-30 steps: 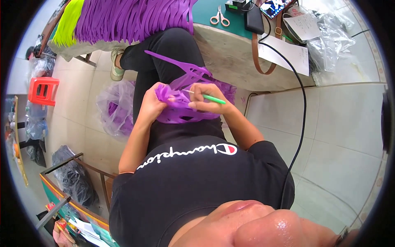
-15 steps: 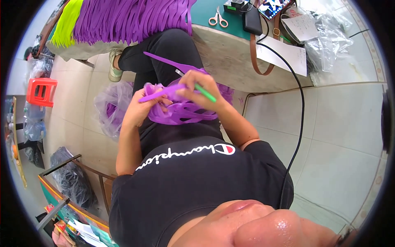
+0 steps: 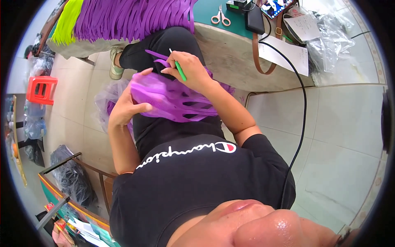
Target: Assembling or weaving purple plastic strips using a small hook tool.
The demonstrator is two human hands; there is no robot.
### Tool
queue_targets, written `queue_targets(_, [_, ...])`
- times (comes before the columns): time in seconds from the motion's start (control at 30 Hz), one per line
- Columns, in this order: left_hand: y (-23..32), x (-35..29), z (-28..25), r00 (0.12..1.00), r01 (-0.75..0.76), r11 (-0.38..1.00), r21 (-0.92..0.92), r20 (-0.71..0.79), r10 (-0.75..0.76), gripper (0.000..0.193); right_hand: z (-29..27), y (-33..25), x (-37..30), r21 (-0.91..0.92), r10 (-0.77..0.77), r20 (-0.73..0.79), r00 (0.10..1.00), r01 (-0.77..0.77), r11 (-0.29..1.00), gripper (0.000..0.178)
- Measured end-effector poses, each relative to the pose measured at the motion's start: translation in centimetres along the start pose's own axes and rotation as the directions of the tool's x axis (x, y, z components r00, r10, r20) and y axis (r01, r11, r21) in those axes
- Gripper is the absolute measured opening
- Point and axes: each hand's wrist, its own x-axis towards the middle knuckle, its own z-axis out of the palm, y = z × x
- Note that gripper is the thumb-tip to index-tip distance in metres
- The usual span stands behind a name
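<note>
A bundle of purple rubbery strips with long slits (image 3: 177, 103) lies across my lap, partly blurred. My left hand (image 3: 128, 101) is at the bundle's left side, thumb and fingers spread apart, its palm side against the strips. Over the far side of the bundle, my right hand (image 3: 187, 68) is closed around a slim tool with a green handle (image 3: 180, 71). The tool's thin, pale tip points away from me; its exact kind is unclear. Beside the right fingertips, loose purple strip ends (image 3: 158, 55) stick up, and I cannot tell whether the fingers also pinch them.
Hanging purple strips (image 3: 131, 20) and yellow-green strips (image 3: 66, 22) cover the table's far left. Scissors (image 3: 221, 18), a black power bank (image 3: 254, 21) and a brown strap (image 3: 256, 53) lie farther right. A black cable (image 3: 303, 107) runs past my right side. A red stool (image 3: 42, 89) stands left.
My left hand has opened from its pinch and shifted left. My right hand has moved left and farther away with the green-handled tool. The purple bundle has turned and spread.
</note>
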Motion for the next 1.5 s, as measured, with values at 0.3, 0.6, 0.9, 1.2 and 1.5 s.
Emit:
queue_targets(0.3, [-0.4, -0.5, 3.0, 0.998, -0.015, 0.994, -0.111, -0.060, 0.008, 0.061, -1.7, -4.0, -3.0, 0.669, 0.107, 0.192, 0.975, -0.210, 0.713, 0.026])
queue_targets(0.6, [-3.1, 1.3, 2.2, 0.979, 0.192, 0.537, -0.822, 0.124, -0.160, 0.046, -1.6, -3.8, -2.8, 0.802, 0.321, -0.022, 0.947, -0.174, 0.571, 0.036])
queue_targets(0.9, [-2.2, 0.5, 3.9, 0.986, 0.066, 0.844, -0.533, -0.097, -0.138, 0.040, -2.6, -3.9, -2.2, 0.494, 0.071, 0.057, 0.996, -0.090, 0.865, 0.036])
queue_targets(1.2, [-2.5, 0.5, 4.5, 0.953, -0.077, 0.938, -0.337, -0.301, -0.030, 0.023, -2.5, -4.5, -3.2, 0.606, 0.142, 0.012, 0.990, -0.121, 0.786, 0.023])
queue_targets(1.5, [-2.4, 0.2, 4.8, 0.954, -0.127, 0.937, -0.327, -0.297, 0.025, 0.027, -0.6, -4.6, -5.1, 0.715, 0.282, -0.031, 0.959, -0.176, 0.677, 0.024])
